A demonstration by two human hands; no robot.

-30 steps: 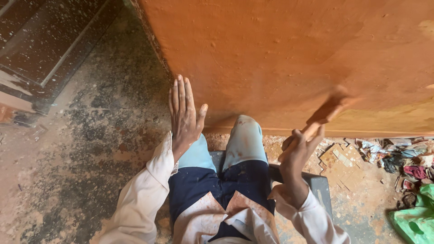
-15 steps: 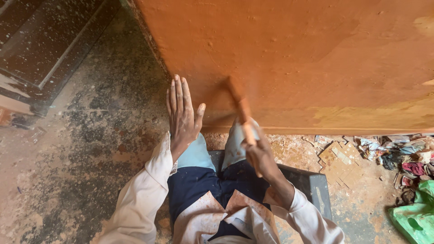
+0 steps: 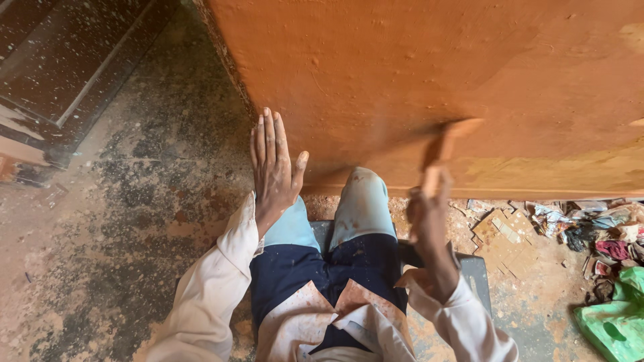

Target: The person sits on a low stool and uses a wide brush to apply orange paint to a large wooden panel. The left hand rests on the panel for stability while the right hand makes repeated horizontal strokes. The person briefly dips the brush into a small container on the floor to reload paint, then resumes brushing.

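My left hand point(image 3: 273, 165) lies flat with fingers together against the lower part of an orange-brown wall point(image 3: 429, 74), near its left corner. My right hand point(image 3: 429, 208) is closed around a small orange-stained tool point(image 3: 448, 137), blurred by motion, whose tip touches the wall above my right knee. I sit with my knees point(image 3: 359, 194) in light blue and dark shorts close to the wall. White sleeves spotted with orange cover both arms.
A dusty, stained concrete floor point(image 3: 121, 228) spreads to the left. A dark wooden door or frame point(image 3: 60, 60) lies at the top left. Rags, scraps and a green bag point(image 3: 617, 322) are piled at the right by the wall's base.
My right hand swung the tool from the right to the left across the wall, then back to the right. My left hand stayed flat on the wall.
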